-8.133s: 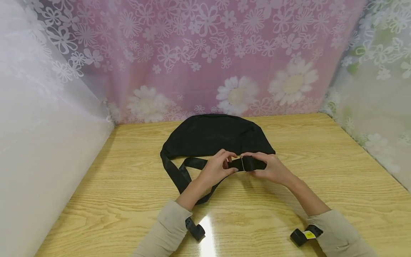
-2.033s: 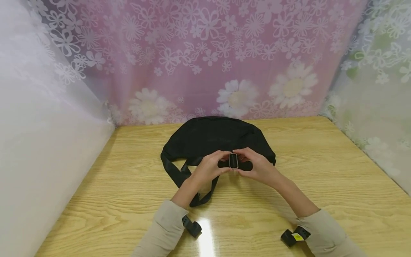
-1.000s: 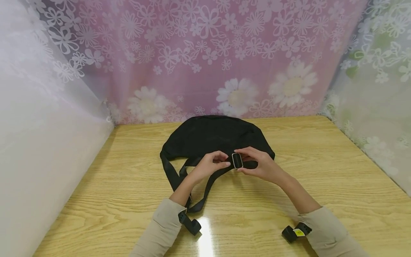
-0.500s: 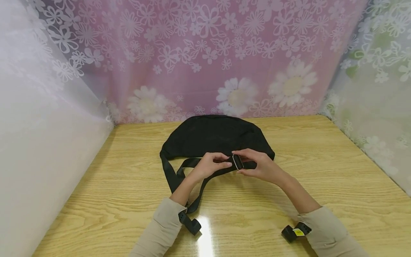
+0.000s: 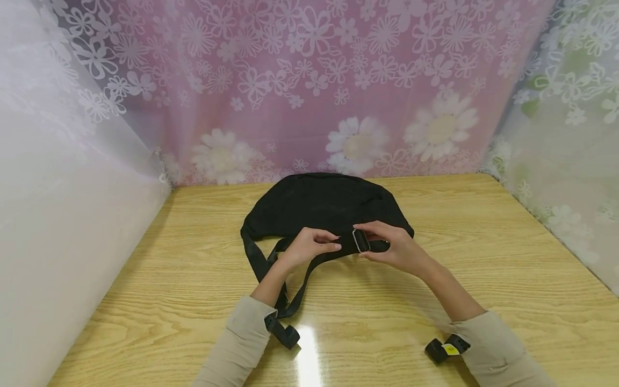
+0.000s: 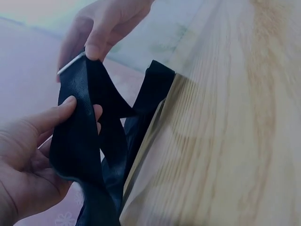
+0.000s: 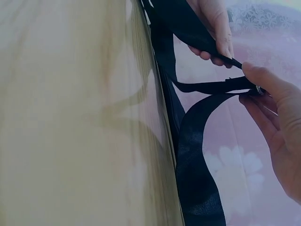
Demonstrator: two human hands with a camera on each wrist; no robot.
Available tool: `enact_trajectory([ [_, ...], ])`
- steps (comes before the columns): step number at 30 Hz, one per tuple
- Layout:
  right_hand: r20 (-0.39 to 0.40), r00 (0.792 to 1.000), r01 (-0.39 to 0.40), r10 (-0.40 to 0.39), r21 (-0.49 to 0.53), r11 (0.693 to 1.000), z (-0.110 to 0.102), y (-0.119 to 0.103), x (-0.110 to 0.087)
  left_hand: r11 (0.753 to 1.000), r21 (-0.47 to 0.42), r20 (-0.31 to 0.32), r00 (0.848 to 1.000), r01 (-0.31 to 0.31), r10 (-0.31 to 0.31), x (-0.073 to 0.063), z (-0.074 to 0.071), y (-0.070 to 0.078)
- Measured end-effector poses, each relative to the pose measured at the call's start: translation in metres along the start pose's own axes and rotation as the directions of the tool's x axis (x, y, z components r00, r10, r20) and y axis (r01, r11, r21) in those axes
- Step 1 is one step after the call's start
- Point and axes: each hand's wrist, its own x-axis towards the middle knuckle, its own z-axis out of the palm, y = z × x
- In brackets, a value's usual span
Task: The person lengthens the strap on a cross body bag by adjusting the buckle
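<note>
A black waist bag (image 5: pixel 324 204) lies on the wooden table, its long webbing strap (image 6: pixel 77 127) looping in front of it. My right hand (image 5: pixel 403 252) holds a silver-rimmed slider buckle (image 5: pixel 361 241) at its top and bottom edges between fingers and thumb, raised off the table. Just to the left, my left hand (image 5: pixel 309 247) pinches the strap between thumb and fingers, with a short stretch of webbing running from there to the buckle. In the right wrist view, strap lengths (image 7: pixel 197 160) run out from the buckle. Part of the strap is hidden behind my left forearm.
The wooden table (image 5: pixel 483 258) reaches back to a pink flowered curtain (image 5: pixel 309 97). Pale sheets hang at the left (image 5: pixel 87 177) and right (image 5: pixel 575 177) sides. Black camera mounts (image 5: pixel 285 334) sit on both wrists. Another strap fitting (image 5: pixel 286 298) shows near the left forearm.
Two seconds ago both hands met at the buckle; since then my left hand has drawn left along the strap. The buckle has shifted slightly right in my right hand and its tilt has changed.
</note>
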Motion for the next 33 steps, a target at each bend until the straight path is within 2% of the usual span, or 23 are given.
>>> enact_trajectory([
  [4, 0.017, 1.000, -0.011, 0.011, 0.026, 1.000, -0.002, -0.015, 0.005, 1.000, -0.011, 0.004, 1.000, -0.011, 0.011, -0.001, 0.004, 0.005],
  [8, 0.010, 1.000, -0.006, 0.006, 0.022, 1.000, -0.002, -0.019, 0.007, 1.000, 0.002, 0.022, 1.000, -0.015, 0.015, 0.000, 0.004, 0.006],
  [13, -0.012, 1.000, 0.014, -0.014, -0.008, 1.000, -0.002, -0.019, 0.007, 0.999, 0.032, 0.110, 0.994, 0.012, -0.015, 0.001, -0.001, -0.002],
  [15, -0.024, 0.999, 0.021, -0.021, -0.015, 1.000, -0.003, -0.018, 0.007, 0.999, 0.042, 0.127, 0.991, 0.024, -0.029, 0.001, -0.003, -0.005],
  [17, -0.032, 0.999, 0.022, -0.022, -0.014, 1.000, -0.004, -0.018, 0.007, 0.998, 0.043, 0.114, 0.993, 0.036, -0.041, 0.001, -0.004, -0.005],
  [22, -0.039, 0.999, 0.026, -0.025, 0.018, 1.000, -0.006, -0.018, 0.008, 0.999, 0.014, 0.036, 0.998, 0.048, -0.048, 0.000, -0.004, -0.004],
  [23, -0.039, 0.999, 0.027, -0.026, 0.024, 0.999, -0.006, -0.018, 0.007, 0.999, 0.009, 0.031, 0.999, 0.042, -0.042, -0.001, -0.003, -0.002],
  [25, -0.038, 0.999, 0.024, -0.023, 0.029, 0.999, -0.005, -0.018, 0.007, 0.999, 0.006, 0.033, 0.999, 0.034, -0.035, -0.006, -0.002, 0.010],
  [29, -0.027, 1.000, -0.012, 0.013, 0.031, 0.999, -0.003, -0.019, 0.006, 1.000, 0.028, 0.030, 0.999, 0.012, -0.013, -0.008, 0.001, 0.017],
  [30, -0.024, 1.000, -0.020, 0.020, 0.030, 0.999, -0.003, -0.019, 0.006, 0.999, 0.037, 0.028, 1.000, 0.011, -0.012, -0.008, 0.002, 0.017],
  [33, -0.024, 0.999, -0.027, 0.027, 0.027, 0.999, -0.002, -0.018, 0.006, 0.999, 0.038, 0.041, 0.999, -0.007, 0.006, -0.003, 0.002, 0.007],
])
